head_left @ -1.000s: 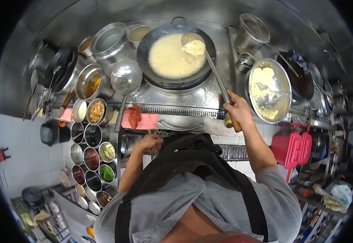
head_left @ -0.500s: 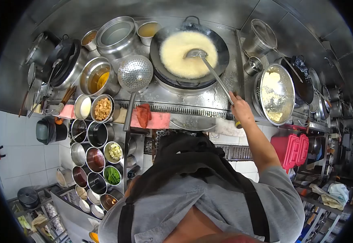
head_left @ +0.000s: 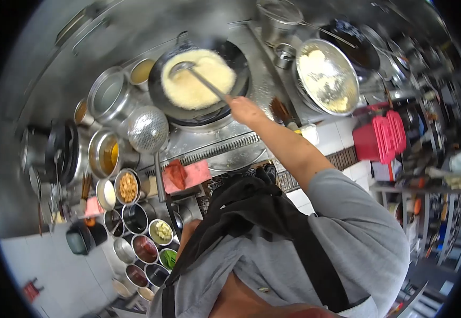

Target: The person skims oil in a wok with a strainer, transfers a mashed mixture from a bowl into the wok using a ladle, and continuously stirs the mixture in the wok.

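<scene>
My right hand (head_left: 244, 111) is closed round the handle of a long metal ladle (head_left: 203, 81). The ladle's bowl sits in a pale yellow, foamy liquid (head_left: 204, 90) near the far left side of a dark wok (head_left: 243, 71). Beside my apron, a small patch of my left arm (head_left: 188, 232) shows; the left hand itself is hidden. A perforated skimmer (head_left: 148, 129) rests left of the wok, its handle toward me. Right of the wok, a perforated metal bowl (head_left: 355, 87) holds crumbly pale yellow pieces.
Left of the stove stand a pot with yellow liquid (head_left: 97, 153), a container of brown chunks (head_left: 128, 187) and several ingredient tins (head_left: 161, 232). A red cloth (head_left: 176, 174) lies on a pink one (head_left: 197, 172). A bamboo brush (head_left: 282, 110) and pink bin (head_left: 381, 138) are on the right.
My right hand has pushed the ladle farther across the wok, to its far left side. My view has turned, so the stove appears tilted and shifted left.
</scene>
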Demonstrator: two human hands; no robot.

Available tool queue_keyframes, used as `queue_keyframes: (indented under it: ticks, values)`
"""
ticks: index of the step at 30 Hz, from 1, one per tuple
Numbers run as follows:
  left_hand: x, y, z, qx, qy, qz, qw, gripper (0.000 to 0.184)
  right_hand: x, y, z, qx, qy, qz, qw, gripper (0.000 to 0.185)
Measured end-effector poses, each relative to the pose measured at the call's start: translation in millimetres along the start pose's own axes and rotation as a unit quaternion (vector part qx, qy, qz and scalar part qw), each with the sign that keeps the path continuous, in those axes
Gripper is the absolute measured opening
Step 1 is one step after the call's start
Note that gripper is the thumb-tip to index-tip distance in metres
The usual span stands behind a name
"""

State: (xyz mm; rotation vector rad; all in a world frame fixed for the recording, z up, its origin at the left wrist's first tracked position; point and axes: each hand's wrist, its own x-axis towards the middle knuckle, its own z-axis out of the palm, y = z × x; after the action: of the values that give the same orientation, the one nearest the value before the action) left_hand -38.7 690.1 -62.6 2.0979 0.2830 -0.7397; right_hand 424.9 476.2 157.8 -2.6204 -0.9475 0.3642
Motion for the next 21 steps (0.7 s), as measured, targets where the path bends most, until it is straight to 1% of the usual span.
queue_keyframes:
  ticks: [1,2,3,4,5,7,8,10,11,14,17,21]
  values:
    - [5.8,2.0,-4.5,-0.010,-0.016,-0.033,0.999,0.026,-2.4,0.3,3.6,0.022,0.011,-0.018,1.000,0.049]
    - [9.8,5.8,-7.9,-0.010,-0.025,-0.047,0.999,0.026,-8.1,-2.0,0.3,0.027,0.019,-0.003,0.999,0.049]
    - [15.8,9.3,-12.6,-0.008,-0.033,-0.057,0.998,0.027,-15.7,-4.1,-3.3,0.046,0.003,-0.021,0.999,0.051]
    - [21.2,15.4,-17.7,-0.006,-0.041,-0.064,0.997,0.027,-23.0,-4.5,-5.1,0.063,-0.014,-0.040,0.997,0.053]
    - [28.7,23.3,-24.0,-0.003,-0.048,-0.069,0.996,0.027,-28.5,-2.8,-3.2,0.066,-0.009,-0.027,0.997,0.053]
    - [45.9,41.6,-34.4,0.000,-0.058,-0.078,0.995,0.027,-40.0,3.7,0.8,0.101,-0.021,-0.044,0.994,0.056]
    - [55.8,52.6,-40.3,0.000,-0.063,-0.080,0.995,0.027,-47.9,9.1,2.9,0.102,-0.018,-0.036,0.994,0.056]
    - [77.4,76.0,-54.3,0.002,-0.066,-0.087,0.994,0.027,-61.8,19.4,5.5,0.098,0.007,-0.074,0.992,0.057]
    - [89.9,87.5,-61.6,0.001,-0.065,-0.088,0.994,0.027,-69.0,25.6,3.4,0.098,-0.013,-0.061,0.993,0.059]
    - [126.7,123.4,-83.2,-0.002,-0.062,-0.091,0.994,0.027,-99.1,46.4,-10.5,0.107,-0.021,-0.066,0.992,0.059]
    - [157.1,155.4,-96.1,-0.004,-0.057,-0.088,0.994,0.027,-119.2,71.6,-15.6,0.087,-0.019,-0.038,0.995,0.058]
    - [170.2,172.4,-103.1,-0.004,-0.045,-0.094,0.995,0.027,-122.9,96.7,-20.3,0.061,0.017,-0.015,0.998,0.059]
